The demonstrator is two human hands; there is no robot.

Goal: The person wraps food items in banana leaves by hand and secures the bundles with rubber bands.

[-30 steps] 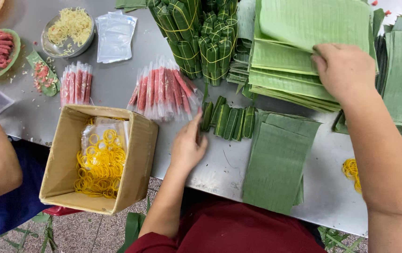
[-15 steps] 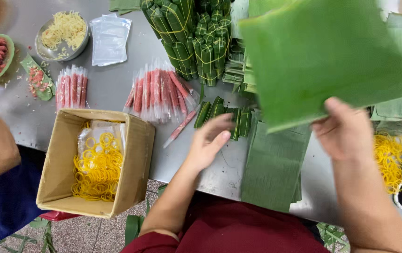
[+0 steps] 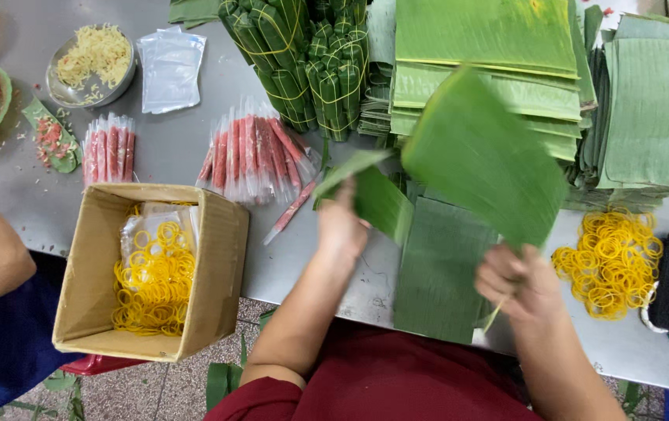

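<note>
- Right hand [image 3: 520, 282] is pinched tight on the bottom edge of a big banana leaf piece [image 3: 484, 160], which fans up and away from the grip, tilted over the table, probably to keep it flat and untorn.
- Left hand [image 3: 341, 228] grips a narrower folded leaf strip [image 3: 373, 195], fingers closed around its near end; the strip juts right of the grip, toward the big leaf.
- Below both grips lies a flat dark leaf sheet [image 3: 437, 269] on the metal table [image 3: 186, 148], seemingly a working base.
- Wrapped red sausages [image 3: 255, 156] sit just left of the left-hand grip, within easy reach.
- Loose yellow rubber bands [image 3: 607, 261] are piled right of the right-hand grip.
- Both forearms angle inward, wrists raised above the table.
</note>
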